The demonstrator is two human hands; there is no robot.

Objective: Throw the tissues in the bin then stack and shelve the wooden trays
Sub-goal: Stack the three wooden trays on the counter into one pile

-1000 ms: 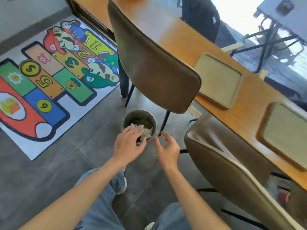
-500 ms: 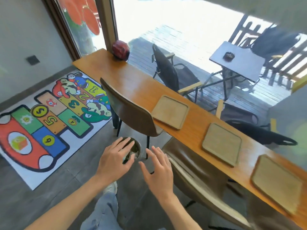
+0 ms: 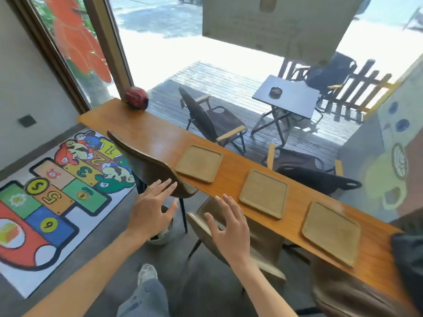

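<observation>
— Head view: three wooden trays in a row on the long counter — left tray, middle tray, right tray — all flat, well apart from one another, none stacked yet.

— And the hands?

— Left hand and right hand both empty, fingers spread and relaxed, hovering above the chair backs, touching nothing. Bin on the floor, mostly hidden under the left hand; tissues not clearly visible from here.

— Handling of the trays?

— Probably stiff, light, shallow, with a low raised rim and rounded corners. Likely not fragile, though prone to sliding on the smooth counter if pushed. Best taken at opposite rims, thumb over the edge and fingers beneath, or tipped up by one near edge first.

— Stacking?

— Same shape and apparently same size, so likely to nest squarely. Worth aligning corners before lifting the pile with both hands from underneath.
</observation>
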